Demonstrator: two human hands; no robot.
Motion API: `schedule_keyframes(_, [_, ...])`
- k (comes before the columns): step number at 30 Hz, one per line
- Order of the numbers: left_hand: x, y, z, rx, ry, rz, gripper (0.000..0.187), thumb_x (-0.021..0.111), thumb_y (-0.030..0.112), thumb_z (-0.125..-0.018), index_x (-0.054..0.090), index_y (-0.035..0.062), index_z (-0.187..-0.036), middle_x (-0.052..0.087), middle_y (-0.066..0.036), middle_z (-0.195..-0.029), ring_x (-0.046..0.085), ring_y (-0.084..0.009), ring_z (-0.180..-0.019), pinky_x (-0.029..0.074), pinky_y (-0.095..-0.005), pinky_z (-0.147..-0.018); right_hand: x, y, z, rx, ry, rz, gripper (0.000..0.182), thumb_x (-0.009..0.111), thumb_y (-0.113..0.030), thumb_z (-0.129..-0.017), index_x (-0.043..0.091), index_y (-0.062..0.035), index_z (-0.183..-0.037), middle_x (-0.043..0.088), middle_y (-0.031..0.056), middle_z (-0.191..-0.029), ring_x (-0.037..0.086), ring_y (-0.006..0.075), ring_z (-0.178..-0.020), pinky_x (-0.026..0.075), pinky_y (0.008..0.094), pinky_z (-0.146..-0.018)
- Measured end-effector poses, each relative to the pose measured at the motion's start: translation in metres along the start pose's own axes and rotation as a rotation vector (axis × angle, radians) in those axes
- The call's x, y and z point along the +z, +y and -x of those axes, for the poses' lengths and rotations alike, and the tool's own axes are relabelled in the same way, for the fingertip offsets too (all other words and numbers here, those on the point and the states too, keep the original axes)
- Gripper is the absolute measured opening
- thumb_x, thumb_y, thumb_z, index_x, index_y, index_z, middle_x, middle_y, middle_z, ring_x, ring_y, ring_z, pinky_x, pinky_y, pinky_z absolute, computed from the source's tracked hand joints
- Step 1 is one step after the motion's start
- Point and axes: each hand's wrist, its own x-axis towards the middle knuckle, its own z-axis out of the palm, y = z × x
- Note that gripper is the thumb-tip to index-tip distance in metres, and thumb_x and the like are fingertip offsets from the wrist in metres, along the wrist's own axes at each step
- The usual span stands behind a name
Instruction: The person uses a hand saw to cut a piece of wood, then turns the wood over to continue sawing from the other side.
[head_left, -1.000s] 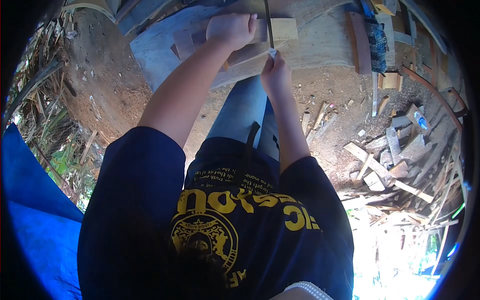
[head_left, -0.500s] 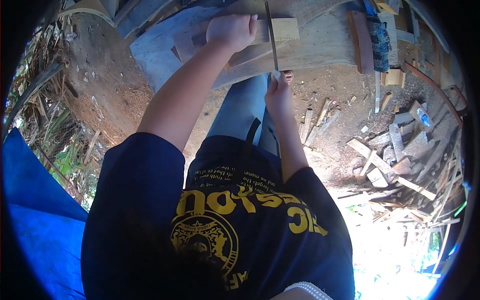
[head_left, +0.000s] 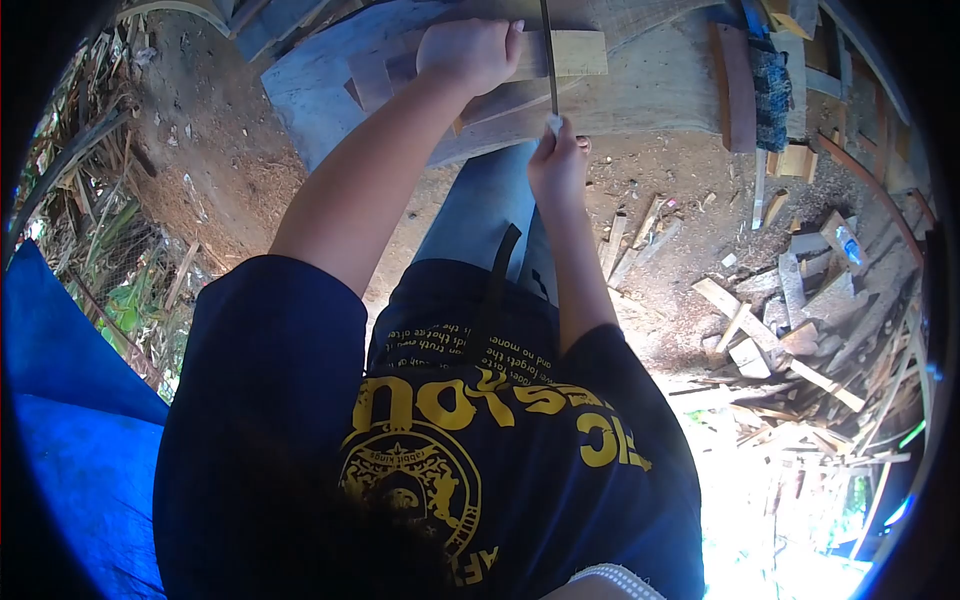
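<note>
My left hand [head_left: 470,55] is closed over a short light wood piece [head_left: 585,53], holding it down on the big wooden bench slab [head_left: 640,105]. Its thumb points up to the right, and the fingers are partly hidden. My right hand [head_left: 560,168] is closed around the near end of a thin saw [head_left: 549,70], where something whitish shows at the grip. The narrow dark blade crosses the wood piece just right of my left hand and runs out of view at the top.
A reddish wood block [head_left: 733,88] and a dark checked cloth [head_left: 770,95] sit at the slab's right end. Wood offcuts [head_left: 760,320] litter the ground at right. A blue tarp [head_left: 80,400] hangs at left. My leg [head_left: 475,210] is beneath the slab.
My right hand has pushed the saw forward, away from my body, across the wood piece. My left hand stays on the wood; the view has shifted slightly.
</note>
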Motion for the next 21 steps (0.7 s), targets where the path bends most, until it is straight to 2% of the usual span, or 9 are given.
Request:
schedule_keyframes(1, [0.001,0.0,-0.001,0.0,0.002,-0.001,0.05,0.031,0.038,-0.099,0.07,0.0108,-0.083,0.069,-0.012,-0.074,0.068,-0.0308,-0.069,0.054,-0.0457,-0.063,0.0,-0.005,-0.011,-0.013,-0.024,0.076,0.018,0.05,-0.011,-0.093,0.056,-0.0004,-0.106,0.065,0.0207,-0.07,0.067,0.0402,-0.075,0.052,0.0486,-0.064])
schedule_keyframes(5, [0.001,0.001,0.0,-0.008,0.004,-0.006,0.05,0.032,0.038,-0.099,0.07,0.0106,-0.083,0.069,-0.012,-0.074,0.068,-0.0309,-0.069,0.054,-0.0457,-0.064,0.003,-0.006,-0.01,0.007,-0.044,0.068,0.017,0.05,-0.01,-0.093,0.056,0.0006,-0.105,0.065,0.0229,-0.073,0.066,0.0417,-0.073,0.053,0.046,-0.062])
schedule_keyframes(8, [0.001,0.001,-0.001,-0.01,0.009,-0.001,0.05,0.032,0.038,-0.099,0.07,0.0107,-0.083,0.069,-0.012,-0.074,0.067,-0.0309,-0.069,0.055,-0.0457,-0.064,0.012,0.018,0.008,-0.085,0.031,-0.047,0.018,0.049,-0.011,-0.093,0.056,0.0006,-0.106,0.065,0.0239,-0.074,0.066,0.0425,-0.072,0.053,0.0455,-0.062])
schedule_keyframes(10, [0.002,0.001,0.001,-0.004,0.015,0.002,0.05,0.032,0.038,-0.099,0.07,0.0108,-0.083,0.069,-0.012,-0.074,0.068,-0.0309,-0.069,0.055,-0.0456,-0.064,0.011,0.013,0.006,-0.12,0.065,-0.063,0.02,0.048,-0.012,-0.092,0.053,0.0011,-0.106,0.062,0.0287,-0.07,0.063,0.0463,-0.069,0.051,0.0522,-0.056])
schedule_keyframes(13, [0.003,0.0,0.001,0.003,0.023,-0.014,0.05,0.031,0.038,-0.099,0.07,0.0108,-0.083,0.069,-0.012,-0.075,0.068,-0.0305,-0.07,0.055,-0.0457,-0.064,0.009,-0.01,-0.029,-0.127,0.038,-0.022,0.02,0.049,-0.009,-0.09,0.052,0.0027,-0.106,0.061,0.0286,-0.069,0.063,0.0456,-0.067,0.052,0.0508,-0.056])
schedule_keyframes(14, [0.003,0.0,0.002,-0.007,0.005,0.003,0.05,0.032,0.039,-0.099,0.07,0.0107,-0.083,0.069,-0.012,-0.075,0.068,-0.0305,-0.07,0.055,-0.0459,-0.064,0.004,-0.019,-0.029,-0.017,-0.029,0.045,0.019,0.048,-0.011,-0.094,0.056,0.0013,-0.106,0.064,0.0265,-0.073,0.065,0.0439,-0.072,0.051,0.0481,-0.06])
schedule_keyframes(19, [-0.007,0.003,0.0,-0.013,-0.017,0.051,0.05,0.032,0.038,-0.099,0.07,0.0106,-0.081,0.069,-0.012,-0.075,0.068,-0.0306,-0.068,0.055,-0.0464,-0.063,0.012,0.007,0.008,-0.013,0.027,-0.022,0.02,0.047,-0.012,-0.094,0.056,0.0011,-0.106,0.064,0.0259,-0.071,0.065,0.044,-0.07,0.049,0.0494,-0.059])
schedule_keyframes(21, [-0.013,0.005,0.0,-0.002,0.003,0.046,0.048,0.038,0.037,-0.096,0.068,0.0046,-0.079,0.067,-0.019,-0.07,0.067,-0.0368,-0.065,0.055,-0.049,-0.063,0.014,0.009,0.01,-0.011,0.043,-0.044,0.02,0.047,-0.013,-0.095,0.055,0.0011,-0.106,0.064,0.0255,-0.071,0.064,0.0442,-0.068,0.048,0.0492,-0.059])
